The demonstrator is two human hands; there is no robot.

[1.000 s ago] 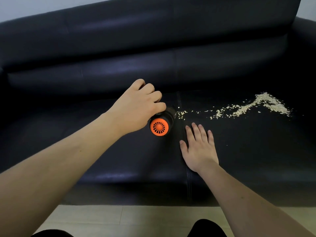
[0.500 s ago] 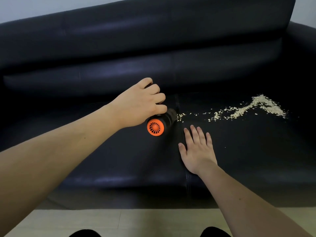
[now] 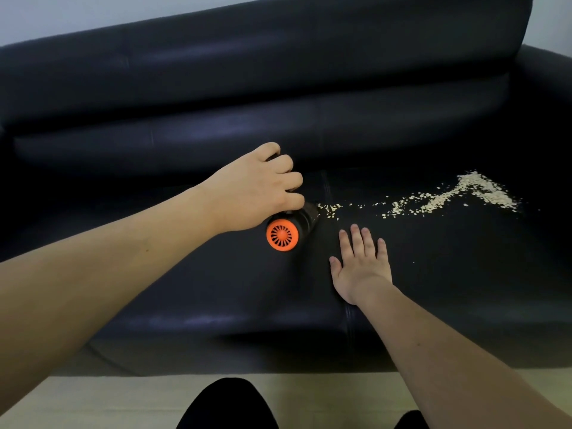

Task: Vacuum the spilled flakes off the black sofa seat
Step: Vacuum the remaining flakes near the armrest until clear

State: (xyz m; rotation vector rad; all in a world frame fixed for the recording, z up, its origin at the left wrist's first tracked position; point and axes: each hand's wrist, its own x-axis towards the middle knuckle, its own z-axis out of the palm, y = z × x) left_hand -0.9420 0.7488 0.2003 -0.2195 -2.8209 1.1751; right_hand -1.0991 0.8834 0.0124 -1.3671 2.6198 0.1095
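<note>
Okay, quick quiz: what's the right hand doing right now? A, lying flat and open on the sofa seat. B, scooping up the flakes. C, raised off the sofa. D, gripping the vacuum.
A: the right hand lies palm down, fingers spread, on the sofa seat; the left hand grips the vacuum.

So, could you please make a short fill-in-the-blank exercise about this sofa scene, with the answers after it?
1. The left hand grips a small vacuum whose rear cap is ____ in colour.
2. The right hand lies ____ on the sofa seat, palm down.
3. The flakes trail away to the ____ of the vacuum.
4. The thickest pile lies at the trail's ____ end.

Answers: orange; flat; right; right
</note>
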